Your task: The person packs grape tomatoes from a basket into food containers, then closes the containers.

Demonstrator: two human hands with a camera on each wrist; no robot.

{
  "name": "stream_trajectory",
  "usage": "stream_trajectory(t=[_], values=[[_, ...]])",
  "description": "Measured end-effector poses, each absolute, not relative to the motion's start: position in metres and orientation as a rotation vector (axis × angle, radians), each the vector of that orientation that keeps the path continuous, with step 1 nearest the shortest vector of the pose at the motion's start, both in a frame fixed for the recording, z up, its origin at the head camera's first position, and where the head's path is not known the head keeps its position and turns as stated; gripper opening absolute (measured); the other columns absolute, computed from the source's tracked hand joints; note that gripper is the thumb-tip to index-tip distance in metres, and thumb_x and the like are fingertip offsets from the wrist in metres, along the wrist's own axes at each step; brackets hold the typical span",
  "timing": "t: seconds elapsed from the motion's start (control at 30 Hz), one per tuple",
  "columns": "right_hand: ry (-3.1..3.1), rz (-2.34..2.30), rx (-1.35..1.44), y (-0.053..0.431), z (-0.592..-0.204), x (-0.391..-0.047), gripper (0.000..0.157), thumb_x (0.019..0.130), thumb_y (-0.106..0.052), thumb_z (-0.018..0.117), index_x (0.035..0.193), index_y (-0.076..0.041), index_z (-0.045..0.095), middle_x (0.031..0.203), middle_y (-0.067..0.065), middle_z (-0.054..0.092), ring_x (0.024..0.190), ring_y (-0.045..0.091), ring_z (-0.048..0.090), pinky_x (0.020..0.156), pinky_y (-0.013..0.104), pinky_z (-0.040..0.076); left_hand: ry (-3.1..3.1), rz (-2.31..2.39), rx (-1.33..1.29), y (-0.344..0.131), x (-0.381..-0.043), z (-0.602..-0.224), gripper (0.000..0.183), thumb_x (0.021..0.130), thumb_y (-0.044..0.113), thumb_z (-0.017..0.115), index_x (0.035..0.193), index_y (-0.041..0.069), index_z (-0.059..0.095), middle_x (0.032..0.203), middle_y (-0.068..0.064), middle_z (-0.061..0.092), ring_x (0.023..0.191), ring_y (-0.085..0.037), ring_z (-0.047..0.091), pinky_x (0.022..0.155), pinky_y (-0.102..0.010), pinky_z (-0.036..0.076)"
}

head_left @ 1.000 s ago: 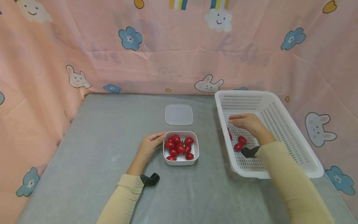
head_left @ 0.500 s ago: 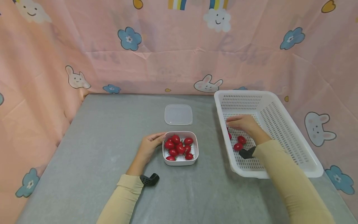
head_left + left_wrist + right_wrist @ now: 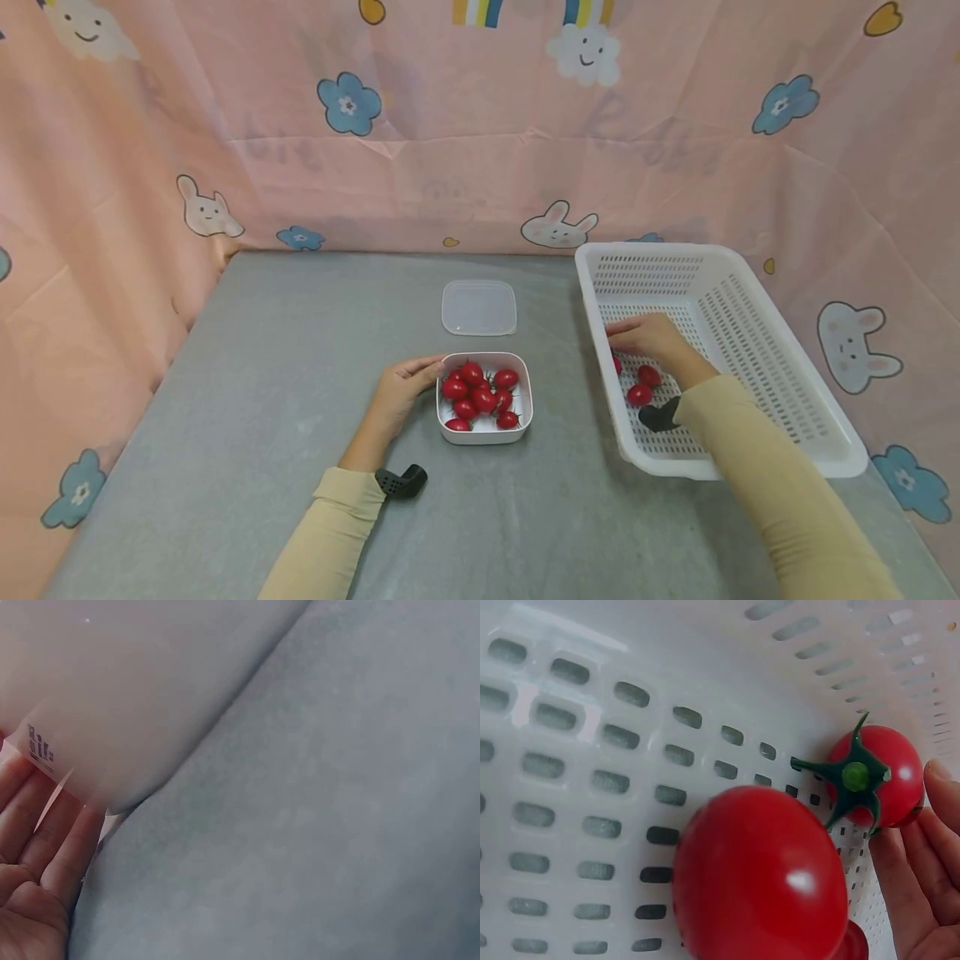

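My left hand rests with nearly straight fingers against the left side of a small white plastic box. Several red cherry tomatoes with green stems lie in that box. Down inside a white perforated basket, my right hand is at the left wall. In the right wrist view its thumb and extended fingers are right at a tomato with a green star-shaped stem. A nearer tomato fills the middle of that view, partly covering another.
Behind the box, a translucent lid lies flat on the grey table. A pink patterned cloth hangs at the back and sides. Two tomatoes sit near my right wrist in the basket.
My right hand has lowered and shifted slightly left toward the basket wall, and now covers the farthest tomato there. The left hand and the box have stayed put.
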State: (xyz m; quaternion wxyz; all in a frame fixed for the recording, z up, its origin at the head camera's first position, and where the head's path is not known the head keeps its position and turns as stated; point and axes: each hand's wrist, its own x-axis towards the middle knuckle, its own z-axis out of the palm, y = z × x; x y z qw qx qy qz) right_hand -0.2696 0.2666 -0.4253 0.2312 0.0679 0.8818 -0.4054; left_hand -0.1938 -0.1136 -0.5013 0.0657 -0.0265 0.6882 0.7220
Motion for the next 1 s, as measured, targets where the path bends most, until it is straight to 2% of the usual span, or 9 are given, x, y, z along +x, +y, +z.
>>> stream_trajectory(t=[0.17, 0.4, 0.63, 0.73, 0.87, 0.97, 1.0], values=[[2.436, -1.131, 0.206, 0.267, -0.429, -0.271, 0.048, 0.095, -0.024, 0.067, 0.135, 0.001, 0.059, 0.137, 0.022, 0.06, 0.126, 0.034, 0.059, 0.11, 0.047, 0.045, 2.08, 2.169, -0.078, -0.113, -0.194, -0.501, 0.033, 0.093, 0.016, 0.07, 0.118, -0.005, 0.069, 0.115, -0.009, 0.074, 0.1, -0.002, 0.066, 0.09, -0.021, 0.053], [2.456, -1.114, 0.185, 0.265, -0.433, -0.273, 0.044, 0.096, -0.019, 0.063, 0.133, 0.004, 0.058, 0.135, 0.025, 0.06, 0.124, 0.036, 0.061, 0.108, 0.047, 0.046, 2.077, 2.172, -0.082, -0.114, -0.194, -0.502, 0.034, 0.093, 0.016, 0.07, 0.119, -0.005, 0.069, 0.116, -0.009, 0.074, 0.099, -0.002, 0.066, 0.09, -0.022, 0.053], [2.519, -1.058, 0.149, 0.264, -0.426, -0.273, 0.048, 0.096, -0.029, 0.064, 0.134, 0.0, 0.06, 0.14, 0.024, 0.057, 0.128, 0.037, 0.055, 0.11, 0.05, 0.044, 2.069, 2.193, -0.097, -0.114, -0.194, -0.502, 0.032, 0.093, 0.014, 0.069, 0.118, -0.006, 0.069, 0.111, -0.004, 0.075, 0.098, -0.001, 0.066, 0.089, -0.02, 0.053], [2.511, -1.143, 0.159, 0.266, -0.421, -0.274, 0.05, 0.096, -0.03, 0.064, 0.136, 0.001, 0.058, 0.142, 0.023, 0.055, 0.13, 0.035, 0.054, 0.109, 0.047, 0.045, 2.042, 2.223, -0.095, -0.113, -0.194, -0.502, 0.032, 0.093, 0.012, 0.069, 0.118, -0.008, 0.068, 0.109, -0.002, 0.076, 0.097, 0.0, 0.066, 0.088, -0.02, 0.054], [2.473, -1.283, 0.187, 0.269, -0.414, -0.276, 0.055, 0.096, -0.03, 0.066, 0.139, 0.001, 0.055, 0.144, 0.023, 0.053, 0.126, 0.021, 0.058, 0.109, 0.042, 0.045, 2.026, 2.241, -0.072, -0.112, -0.194, -0.5, 0.032, 0.093, 0.01, 0.067, 0.118, -0.009, 0.067, 0.107, -0.001, 0.076, 0.095, 0.0, 0.067, 0.087, -0.021, 0.055], [2.449, -1.351, 0.228, 0.271, -0.408, -0.275, 0.059, 0.094, -0.034, 0.068, 0.141, -0.002, 0.054, 0.145, 0.02, 0.053, 0.109, 0.004, 0.065, 0.114, 0.047, 0.039, 2.018, 2.246, -0.059, -0.112, -0.193, -0.5, 0.033, 0.093, 0.01, 0.067, 0.119, -0.01, 0.066, 0.105, 0.001, 0.076, 0.093, 0.0, 0.068, 0.087, -0.022, 0.055], [2.442, -1.381, 0.234, 0.272, -0.407, -0.275, 0.059, 0.094, -0.035, 0.069, 0.141, -0.002, 0.054, 0.142, 0.014, 0.059, 0.102, -0.001, 0.067, 0.115, 0.048, 0.037, 2.016, 2.247, -0.058, -0.112, -0.194, -0.5, 0.033, 0.093, 0.01, 0.066, 0.119, -0.011, 0.066, 0.105, 0.002, 0.076, 0.092, 0.0, 0.068, 0.087, -0.022, 0.055]])
